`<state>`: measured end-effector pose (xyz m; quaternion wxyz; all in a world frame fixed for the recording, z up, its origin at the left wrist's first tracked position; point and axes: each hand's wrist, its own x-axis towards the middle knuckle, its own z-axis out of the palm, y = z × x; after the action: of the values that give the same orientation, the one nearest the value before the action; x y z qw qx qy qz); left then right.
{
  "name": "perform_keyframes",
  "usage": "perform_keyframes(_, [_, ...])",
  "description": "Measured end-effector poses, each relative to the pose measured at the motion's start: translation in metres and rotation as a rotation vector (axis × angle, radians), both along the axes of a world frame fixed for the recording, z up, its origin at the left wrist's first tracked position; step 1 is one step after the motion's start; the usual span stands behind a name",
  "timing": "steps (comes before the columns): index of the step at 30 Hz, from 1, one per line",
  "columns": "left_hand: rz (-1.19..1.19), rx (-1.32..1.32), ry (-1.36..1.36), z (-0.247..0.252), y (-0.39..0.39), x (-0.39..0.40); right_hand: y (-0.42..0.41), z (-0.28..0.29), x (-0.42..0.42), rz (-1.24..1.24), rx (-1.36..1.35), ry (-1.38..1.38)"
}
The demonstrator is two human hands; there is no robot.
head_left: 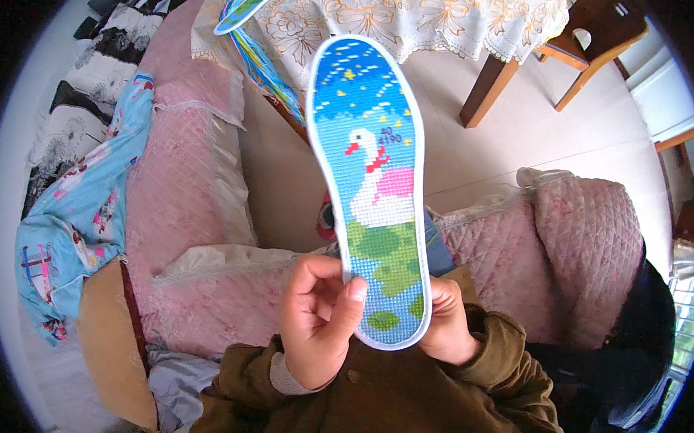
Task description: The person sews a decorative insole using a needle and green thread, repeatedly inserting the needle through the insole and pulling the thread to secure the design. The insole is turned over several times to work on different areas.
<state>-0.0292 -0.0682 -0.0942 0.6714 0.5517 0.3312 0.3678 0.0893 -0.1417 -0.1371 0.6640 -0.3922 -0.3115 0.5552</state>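
Upright before me is a shoe insole with a white edge and a cross-stitch picture: a white goose with a red bow, blue water and green patches. Small dark writing is printed beside the goose's head. My left hand grips the insole's lower left edge, its thumb on the front face and the other fingers curled at the side and behind. My right hand is at the lower right edge, partly behind the insole. Its fingertips are hidden, and whether they pinch anything does not show.
A lace-edged cloth covers a table with a wooden leg. A second insole and colourful thread hang at its edge. Pink quilted covers surround me; blue printed clothing lies left. A wooden chair stands back right.
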Motion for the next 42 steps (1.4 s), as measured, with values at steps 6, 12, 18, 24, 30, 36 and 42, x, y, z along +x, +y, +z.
perform_keyframes(6, [0.02,0.165,0.098,0.002,-0.003,-0.004,-0.001,-0.001,-0.001,0.022,-0.047,0.088])
perform_keyframes(12, [0.029,0.162,0.091,0.003,-0.005,-0.001,-0.002,-0.003,0.0,0.024,0.0,0.08])
perform_keyframes(18, [-0.056,-0.213,0.0,-0.001,-0.002,0.003,0.0,0.002,0.004,-0.034,0.079,-0.093])
perform_keyframes(24, [-0.395,-0.865,-0.591,-0.028,0.003,-0.001,0.004,0.028,0.006,-0.223,0.312,-0.687])
perform_keyframes(30, [-0.584,-1.125,-0.876,-0.029,0.009,0.003,0.0,0.03,0.003,-0.366,0.388,-0.897])
perform_keyframes(36, [-0.507,-1.105,-0.891,-0.027,0.008,0.004,0.0,0.029,-0.001,-0.406,0.53,-0.931])
perform_keyframes(42, [-0.51,-1.169,-0.952,-0.034,0.007,0.0,0.002,0.028,-0.003,-0.411,0.502,-0.981])
